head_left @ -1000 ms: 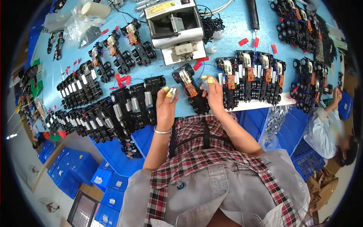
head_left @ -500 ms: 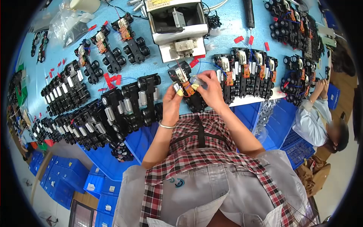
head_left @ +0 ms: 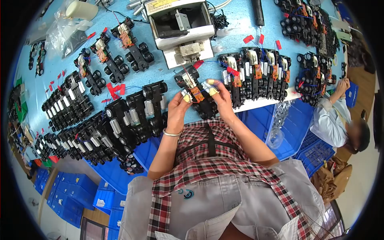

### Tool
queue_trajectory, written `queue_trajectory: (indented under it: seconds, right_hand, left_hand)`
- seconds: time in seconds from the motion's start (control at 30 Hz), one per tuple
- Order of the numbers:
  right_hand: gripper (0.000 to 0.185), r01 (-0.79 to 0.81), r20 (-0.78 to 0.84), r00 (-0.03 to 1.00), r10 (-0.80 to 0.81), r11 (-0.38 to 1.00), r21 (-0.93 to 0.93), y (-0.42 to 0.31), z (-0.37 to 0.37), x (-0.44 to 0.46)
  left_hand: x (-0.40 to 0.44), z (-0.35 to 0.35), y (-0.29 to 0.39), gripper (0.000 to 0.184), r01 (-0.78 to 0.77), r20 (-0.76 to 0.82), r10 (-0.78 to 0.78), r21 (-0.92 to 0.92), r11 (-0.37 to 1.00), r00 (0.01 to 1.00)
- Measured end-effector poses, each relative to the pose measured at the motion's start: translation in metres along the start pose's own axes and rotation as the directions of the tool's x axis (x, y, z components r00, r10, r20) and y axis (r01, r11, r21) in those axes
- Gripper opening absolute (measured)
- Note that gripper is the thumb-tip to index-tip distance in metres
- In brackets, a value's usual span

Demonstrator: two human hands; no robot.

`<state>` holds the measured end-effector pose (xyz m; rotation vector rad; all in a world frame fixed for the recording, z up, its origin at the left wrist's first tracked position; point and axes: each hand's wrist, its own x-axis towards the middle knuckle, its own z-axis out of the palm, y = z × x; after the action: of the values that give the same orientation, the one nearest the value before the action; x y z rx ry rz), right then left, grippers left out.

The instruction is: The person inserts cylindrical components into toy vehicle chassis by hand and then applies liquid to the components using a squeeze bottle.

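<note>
A black toy truck chassis (head_left: 205, 107) stands at the table's front edge, with an orange circuit board (head_left: 196, 94) and a whitish part on top. My left hand (head_left: 178, 112) grips its left side, thumb and fingertips pressed together beside the board. On the opposite side my right hand (head_left: 224, 100) has closed its thumb and forefinger near a silvery piece and thin wires. Yellowish covers wrap some fingertips on both hands. Exactly what lies under the fingertips is hidden.
A white-and-black bench device (head_left: 180, 34) stands just beyond the chassis. Rows of similar chassis (head_left: 64, 98) fill the left, and more (head_left: 256, 76) stand at right. A black-handled tool (head_left: 259, 14) hangs behind. A co-worker (head_left: 334, 114) sits at far right.
My right hand's fingers have shifted, the forefinger now lying lower and straighter beside the chassis. A red tab and its wire have moved right of the chassis. The view has shifted slightly.
</note>
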<state>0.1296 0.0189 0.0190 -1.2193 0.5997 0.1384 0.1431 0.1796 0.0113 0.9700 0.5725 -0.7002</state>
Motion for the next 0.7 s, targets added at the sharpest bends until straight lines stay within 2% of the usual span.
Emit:
queue_trajectory:
  seconds: [0.07, 0.23, 0.33, 0.5, 0.6, 0.7]
  right_hand:
    - [0.03, -0.004, 0.095, 0.995, 0.011, 0.997, -0.073, 0.002, -0.007, 0.007]
    - [0.021, -0.048, 0.072, 0.996, 0.046, 0.999, 0.025, 0.003, 0.001, 0.014]
    - [0.013, 0.006, -0.087, 0.996, -0.005, 1.0, 0.007, 0.003, 0.01, 0.02]
    - [0.01, -0.031, -0.086, 0.996, 0.024, 0.996, -0.083, 0.019, 0.011, 0.018]
    - [0.009, -0.12, 0.019, 0.992, 0.125, 0.979, -0.163, 0.019, 0.008, 0.019]
    - [0.009, -0.131, 0.037, 0.99, 0.134, 0.988, -0.086, 0.024, 0.007, 0.033]
  left_hand:
    - [0.002, -0.002, 0.0, 0.028, 0.01, -0.004, -0.01, 0.002, 1.0, 1.0]
    - [0.006, -0.005, -0.001, 0.028, 0.024, 0.003, -0.024, 0.021, 0.999, 1.0]
    - [0.007, -0.004, 0.003, 0.027, 0.037, 0.016, -0.038, 0.056, 0.998, 0.999]
    - [0.008, -0.007, 0.002, 0.026, 0.033, 0.055, -0.034, 0.015, 0.999, 0.998]
    - [0.01, -0.008, 0.006, 0.027, 0.042, 0.086, -0.051, 0.106, 0.993, 0.995]
    - [0.018, -0.005, -0.004, 0.027, 0.002, 0.032, -0.005, 0.114, 0.994, 0.999]
